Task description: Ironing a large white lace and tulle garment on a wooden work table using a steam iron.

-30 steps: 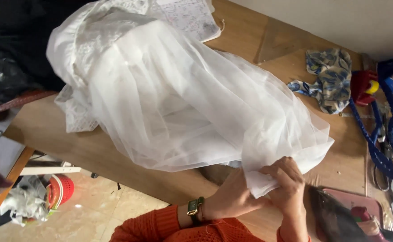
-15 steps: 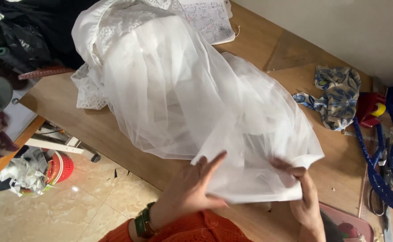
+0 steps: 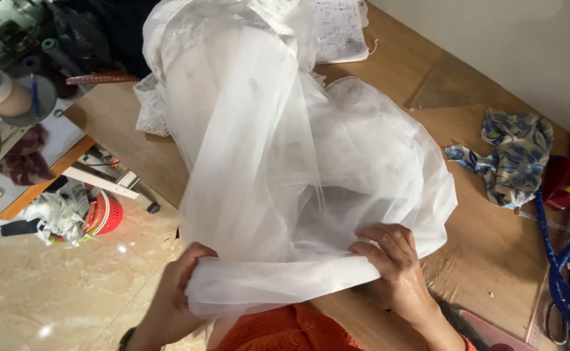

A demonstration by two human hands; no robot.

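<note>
A large sheer white tulle garment (image 3: 285,162) with a lace-trimmed part at the far end lies heaped on the wooden table (image 3: 493,247). Its near hem is gathered into a band stretched between my two hands. My left hand (image 3: 181,286) grips the left end of that band, off the table's edge. My right hand (image 3: 392,260) clutches the right end, resting over the table near its front edge. The cloth hides much of the tabletop.
A blue floral fabric scrap (image 3: 515,156) lies at the right, beside a red object (image 3: 561,182) and blue straps (image 3: 557,260). A clear triangle ruler (image 3: 454,84) and papers (image 3: 340,29) lie at the back. A red basket of scraps (image 3: 96,218) sits on the floor.
My hands have moved apart, the left swinging out past the table edge. The hem, first pinched together, then flattened, is now bunched and pulled taut between them.
</note>
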